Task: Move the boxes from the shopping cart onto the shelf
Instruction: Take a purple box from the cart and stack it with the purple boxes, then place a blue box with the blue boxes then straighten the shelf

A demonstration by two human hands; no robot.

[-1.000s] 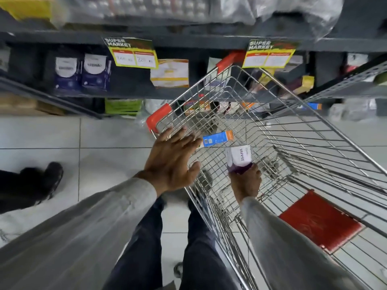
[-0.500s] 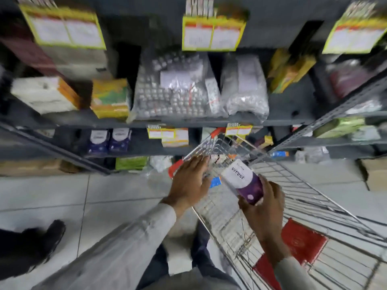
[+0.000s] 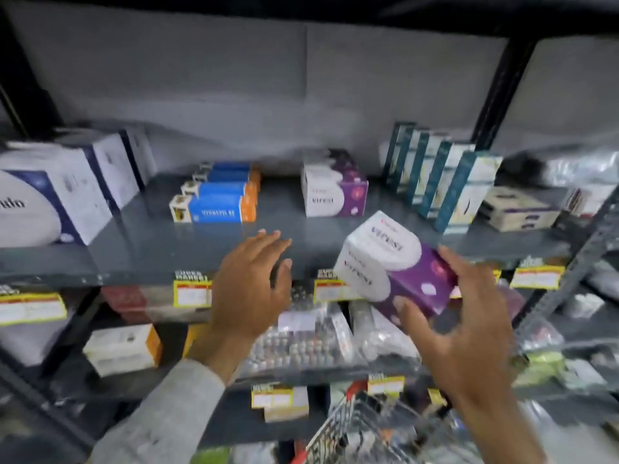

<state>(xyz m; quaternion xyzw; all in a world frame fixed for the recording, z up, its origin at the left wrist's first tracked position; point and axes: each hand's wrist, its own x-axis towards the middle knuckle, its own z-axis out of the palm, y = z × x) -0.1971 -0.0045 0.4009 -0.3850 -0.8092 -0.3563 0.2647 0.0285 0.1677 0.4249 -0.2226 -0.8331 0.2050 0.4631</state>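
My right hand (image 3: 464, 333) grips a white and purple box (image 3: 392, 262), tilted, just in front of the grey shelf's (image 3: 147, 242) front edge. A matching white and purple box (image 3: 333, 190) stands further back on that shelf, above and left of the held one. My left hand (image 3: 249, 289) hovers open, fingers spread, at the shelf edge to the left of the held box. The wire shopping cart (image 3: 361, 433) shows only its front rim at the bottom of the view; its contents are hidden.
On the same shelf stand blue and orange boxes (image 3: 214, 205), large white and navy boxes (image 3: 60, 195) at left, and teal and white upright boxes (image 3: 438, 175) at right. Yellow price tags (image 3: 192, 289) line the shelf edge. Lower shelves hold bagged blister packs (image 3: 301, 339).
My view has swung up from the cart to the upper shelf. My right hand has lifted the white and purple box out of the cart to shelf height; my left hand left the cart rim and rose.
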